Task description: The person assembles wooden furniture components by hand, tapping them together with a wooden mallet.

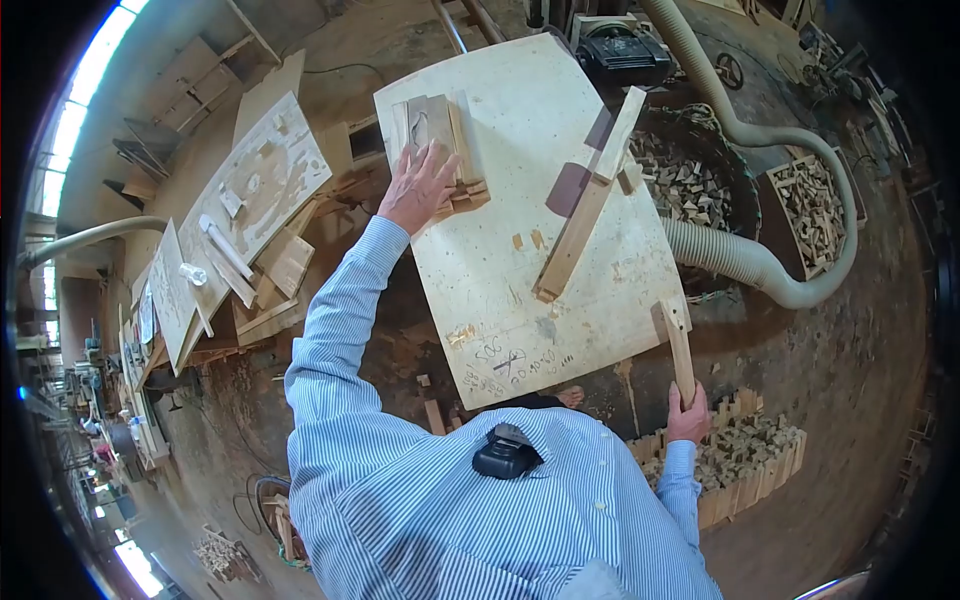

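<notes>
Right hand [688,415] curled round stick [680,350], near end — seemed light, stiff, good grip spot. Left hand [420,188] lay loosely spread on blocks [437,122].

A hand has room to slide over the middle of the pale board [470,270], between the pile of wood blocks [435,125] and the long wooden bar [577,238]. The left hand [418,187] sits on the pile and fills that spot. The bar slants across the right side and stops a straight slide — but there is room around its near end. The right hand [688,414] and its stick [681,355] block the near right corner — and past the right edge, a fat hose [735,257] is in the way
</notes>
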`<state>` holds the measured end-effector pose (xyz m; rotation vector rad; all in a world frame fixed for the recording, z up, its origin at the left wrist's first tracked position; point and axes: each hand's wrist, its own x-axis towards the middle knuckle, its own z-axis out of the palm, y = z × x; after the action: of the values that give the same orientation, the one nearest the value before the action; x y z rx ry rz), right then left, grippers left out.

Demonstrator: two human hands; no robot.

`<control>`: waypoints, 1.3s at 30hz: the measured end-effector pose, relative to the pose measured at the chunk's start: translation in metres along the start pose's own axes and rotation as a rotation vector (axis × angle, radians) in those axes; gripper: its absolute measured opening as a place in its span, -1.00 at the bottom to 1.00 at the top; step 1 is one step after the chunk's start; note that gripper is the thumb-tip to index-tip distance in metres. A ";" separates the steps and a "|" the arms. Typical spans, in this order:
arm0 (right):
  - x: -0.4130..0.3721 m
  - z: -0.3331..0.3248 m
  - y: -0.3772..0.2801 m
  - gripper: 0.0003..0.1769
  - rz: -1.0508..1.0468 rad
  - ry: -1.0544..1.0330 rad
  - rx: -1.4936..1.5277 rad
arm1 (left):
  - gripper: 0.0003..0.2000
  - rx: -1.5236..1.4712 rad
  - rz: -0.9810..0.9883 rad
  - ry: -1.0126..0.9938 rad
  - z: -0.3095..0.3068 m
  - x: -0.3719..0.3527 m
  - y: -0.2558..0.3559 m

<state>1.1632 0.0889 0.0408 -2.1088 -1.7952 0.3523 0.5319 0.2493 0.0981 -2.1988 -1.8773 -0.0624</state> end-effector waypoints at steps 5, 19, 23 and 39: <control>0.000 0.004 0.004 -0.38 0.004 0.018 -0.032 | -0.46 -0.264 -0.170 0.249 -0.021 -0.010 0.006; 0.002 -0.001 -0.002 -0.38 0.024 0.030 -0.068 | -0.57 -0.732 0.036 0.435 0.044 0.138 0.148; 0.001 0.001 -0.001 -0.38 0.039 0.034 -0.075 | -0.61 -0.588 0.169 0.380 0.064 0.167 0.152; 0.003 -0.002 -0.004 -0.42 0.035 0.021 -0.102 | -0.52 -0.781 -0.247 0.115 0.112 0.191 0.162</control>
<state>1.1608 0.0921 0.0441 -2.2067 -1.8018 0.2519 0.7086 0.4357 0.0002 -2.2776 -2.2970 -1.1087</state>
